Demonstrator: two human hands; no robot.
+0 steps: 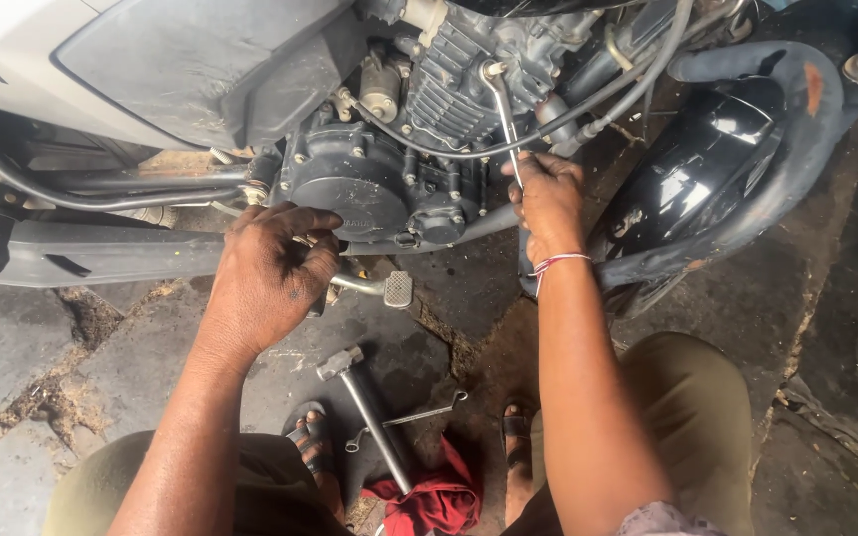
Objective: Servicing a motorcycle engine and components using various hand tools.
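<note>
The right hand (pixel 546 201) is clenched around the lower end of a wrench (pixel 501 109), whose long axis runs nearly straight up to the engine (pixel 469 79). The left hand (pixel 275 273) rests loosely curled against the engine cover (pixel 350 194), well to the left of the wrench and holding nothing visible.

- Soft, even daylight fills the scene; nothing looks lamp-lit, and where the light comes from cannot be told.
- The white side panel (pixel 12 50) at upper left is the brightest patch, close to washed out.
- The black mudguard (pixel 692 169) carries pale glossy reflections, the only real glare.
- The engine (pixel 399 149) sits in dimmer light, its recesses falling into deep shadow.
- Shadows on the concrete floor (pixel 12 347) are faint and soft-edged, darkest under the bike.
- The left hand (pixel 272 273) and right hand (pixel 548 203) are evenly lit and sharp.
- The forearms and knees at the bottom edge look stretched and slightly soft, with wide-angle bending toward the corners.
</note>
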